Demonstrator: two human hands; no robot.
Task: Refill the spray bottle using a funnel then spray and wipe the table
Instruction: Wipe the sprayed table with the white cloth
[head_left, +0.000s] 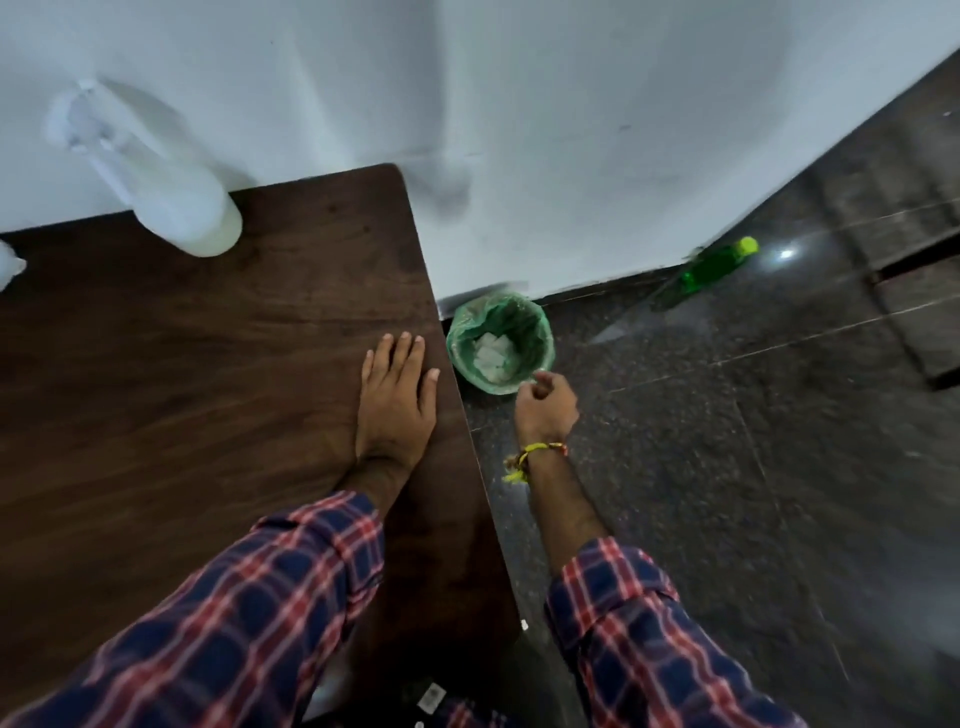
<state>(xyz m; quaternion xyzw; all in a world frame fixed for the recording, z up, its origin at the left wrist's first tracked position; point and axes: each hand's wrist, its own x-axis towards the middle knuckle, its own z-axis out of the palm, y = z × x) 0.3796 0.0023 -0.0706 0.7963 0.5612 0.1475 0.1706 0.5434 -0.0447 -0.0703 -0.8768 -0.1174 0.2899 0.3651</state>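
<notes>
The spray bottle stands at the far side of the tabletop, near the wall. The left hand lies flat and open on the tabletop, close to its right edge, holding nothing. The right hand hangs just above the green bin on the floor, fingers curled; I cannot tell if it holds anything. White crumpled bits lie in the bin. It looks like the wiping is done, so any used wipe should drop right over the bin.
</notes>
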